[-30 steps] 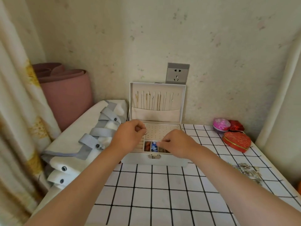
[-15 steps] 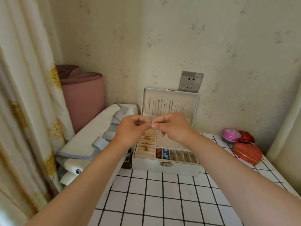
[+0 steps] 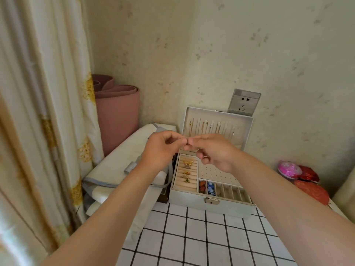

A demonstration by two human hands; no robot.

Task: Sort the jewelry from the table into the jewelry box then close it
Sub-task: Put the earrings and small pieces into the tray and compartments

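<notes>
Jewelry box point(image 3: 209, 206) sits open at the back of the tiled surface point(image 3: 201, 237), its lid point(image 3: 217, 121) upright against the wall. The thing in play is not in it yet: a small piece point(image 3: 187, 143) (too tiny to tell ring from stud) is held in the air above the box's back left corner. There the left hand point(image 3: 161, 148) and right hand point(image 3: 213, 150) meet fingertip to fingertip, each grip pinching the piece from its own side. The tray lies just below, so the coming move is probably a short drop. The ring rolls point(image 3: 187, 173) are under the left hand, the pegged panel point(image 3: 213, 172) is under the right, and the divided slots point(image 3: 226, 191) run along the front. Nothing stands between grip and tray. Off to the right, red pouches point(image 3: 311, 189) lie well apart.
</notes>
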